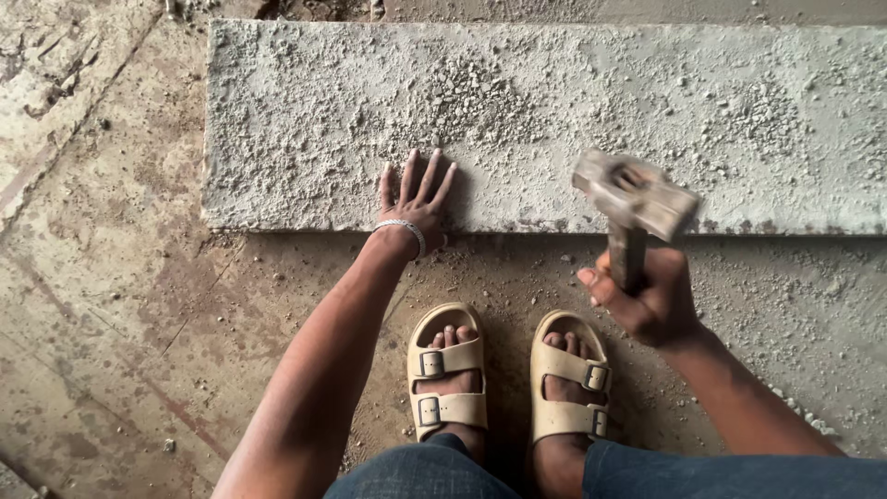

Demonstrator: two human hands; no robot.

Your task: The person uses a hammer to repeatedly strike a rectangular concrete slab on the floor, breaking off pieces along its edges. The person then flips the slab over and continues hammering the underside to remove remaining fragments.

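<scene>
A long grey concrete slab (305,120) lies flat across the ground, its top covered with crumbs and grit. My left hand (415,195) rests flat on the slab's near edge, fingers spread, a beaded band on the wrist. My right hand (647,296) grips the wooden handle of a heavy hammer (634,196). Its blocky metal head is raised above the slab's near edge, to the right of my left hand.
My feet in beige buckled sandals (447,371) stand on the dusty ground just before the slab. Stained, worn flooring (111,305) spreads to the left. Loose rubble (804,416) lies on the ground at the right.
</scene>
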